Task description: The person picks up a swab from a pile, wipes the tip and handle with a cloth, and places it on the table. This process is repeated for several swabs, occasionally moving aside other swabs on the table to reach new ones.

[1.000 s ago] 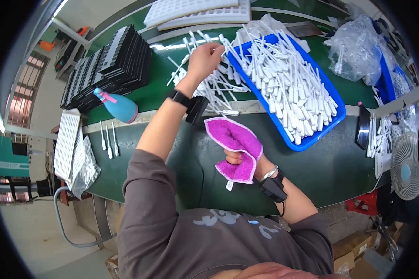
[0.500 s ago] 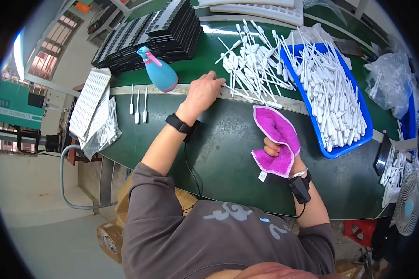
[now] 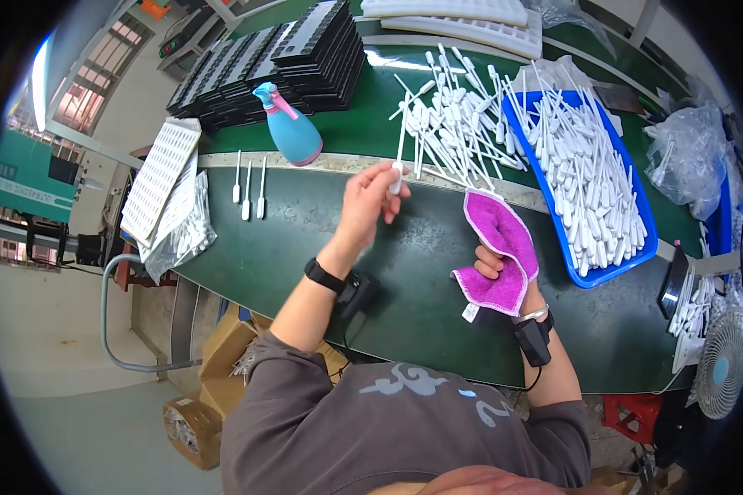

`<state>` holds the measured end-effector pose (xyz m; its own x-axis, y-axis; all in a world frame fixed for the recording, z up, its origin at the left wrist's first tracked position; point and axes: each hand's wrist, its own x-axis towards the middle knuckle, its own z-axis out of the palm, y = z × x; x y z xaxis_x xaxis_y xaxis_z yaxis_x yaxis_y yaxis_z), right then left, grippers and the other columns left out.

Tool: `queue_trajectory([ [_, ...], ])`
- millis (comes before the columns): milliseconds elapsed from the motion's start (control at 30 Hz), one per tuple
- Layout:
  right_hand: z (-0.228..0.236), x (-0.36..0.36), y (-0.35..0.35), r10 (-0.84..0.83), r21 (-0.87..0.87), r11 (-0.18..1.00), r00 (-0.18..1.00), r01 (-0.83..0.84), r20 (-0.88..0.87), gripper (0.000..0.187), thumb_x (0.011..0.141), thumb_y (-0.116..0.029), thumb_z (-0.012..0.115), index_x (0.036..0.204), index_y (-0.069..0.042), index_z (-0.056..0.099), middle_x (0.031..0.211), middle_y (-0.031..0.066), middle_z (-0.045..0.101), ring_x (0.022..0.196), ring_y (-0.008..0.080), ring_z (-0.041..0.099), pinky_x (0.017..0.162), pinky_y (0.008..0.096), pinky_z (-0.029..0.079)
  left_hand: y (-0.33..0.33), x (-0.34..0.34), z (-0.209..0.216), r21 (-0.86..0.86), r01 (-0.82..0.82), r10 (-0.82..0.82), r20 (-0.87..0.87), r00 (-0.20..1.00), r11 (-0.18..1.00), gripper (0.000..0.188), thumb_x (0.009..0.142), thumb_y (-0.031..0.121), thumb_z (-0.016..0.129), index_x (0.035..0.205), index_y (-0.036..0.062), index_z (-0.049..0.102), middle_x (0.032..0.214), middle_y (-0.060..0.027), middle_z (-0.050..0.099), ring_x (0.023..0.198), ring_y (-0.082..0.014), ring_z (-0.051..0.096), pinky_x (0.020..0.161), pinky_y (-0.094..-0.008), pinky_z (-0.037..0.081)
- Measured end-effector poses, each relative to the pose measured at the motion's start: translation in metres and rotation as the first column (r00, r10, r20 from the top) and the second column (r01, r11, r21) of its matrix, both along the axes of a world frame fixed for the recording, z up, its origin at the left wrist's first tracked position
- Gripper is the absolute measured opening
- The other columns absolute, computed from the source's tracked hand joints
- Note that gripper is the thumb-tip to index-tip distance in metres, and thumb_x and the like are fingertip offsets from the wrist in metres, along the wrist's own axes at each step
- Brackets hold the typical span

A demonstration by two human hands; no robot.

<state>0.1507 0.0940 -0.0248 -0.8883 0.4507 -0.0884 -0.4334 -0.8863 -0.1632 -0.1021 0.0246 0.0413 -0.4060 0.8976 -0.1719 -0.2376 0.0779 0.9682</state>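
My left hand pinches a white plastic dropper pipette by its bulb, with the thin stem pointing up and away. A magenta cloth with a white stitched edge is folded around my right hand, whose curled fingers grip it; part of that hand is hidden under the fabric. Beyond both hands lies a loose pile of white pipettes. To the right, a blue tray is heaped with more of them. Three pipettes lie side by side on the green table at the left.
A blue spray bottle stands behind my left hand, before stacked black trays. At the left are white perforated sheets and a bag of pipettes. A small fan is at the far right.
My left hand has come back from the pile's edge toward me, now with a pipette raised in its fingers. My right hand with the cloth has barely moved.
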Motion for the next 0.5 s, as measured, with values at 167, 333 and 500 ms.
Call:
queue_trajectory([
  [167,0.021,-0.001,-0.003,-0.155,0.074,0.986,0.985,0.149,0.082,0.04,0.094,-0.032,0.049,0.124,-0.006,0.049,0.084,0.0061,0.056,0.072,0.0181,0.054,0.066,0.0303,0.047,-0.004,0.024,-0.01,0.028,-0.017,0.011,0.205,0.979,0.999,0.022,0.09,0.019,0.053,0.1,0.0012,0.061,0.077,-0.005,0.062,0.048,-0.0059,0.048,0.04,-0.0197,0.036],
  [333,0.047,-0.008,-0.006,-0.264,0.128,0.96,0.956,0.248,0.125,0.039,0.095,-0.033,0.047,0.124,-0.006,0.048,0.1,0.0107,0.057,0.089,0.0216,0.055,0.08,0.0341,0.046,-0.004,0.03,-0.014,0.028,-0.023,0.015,0.258,0.966,0.999,0.022,0.091,0.02,0.054,0.099,0.001,0.061,0.077,-0.005,0.062,0.048,-0.0051,0.046,0.04,-0.0189,0.035],
  [500,0.06,-0.013,-0.011,-0.398,0.175,0.912,0.901,0.37,0.17,0.039,0.096,-0.034,0.044,0.124,-0.007,0.048,0.115,0.0152,0.057,0.105,0.0251,0.056,0.093,0.0379,0.045,-0.005,0.065,-0.003,0.081,0.07,-0.084,0.191,0.978,0.994,0.021,0.092,0.02,0.054,0.098,0.001,0.061,0.077,-0.0049,0.061,0.048,-0.0049,0.045,0.04,-0.0192,0.035],
])
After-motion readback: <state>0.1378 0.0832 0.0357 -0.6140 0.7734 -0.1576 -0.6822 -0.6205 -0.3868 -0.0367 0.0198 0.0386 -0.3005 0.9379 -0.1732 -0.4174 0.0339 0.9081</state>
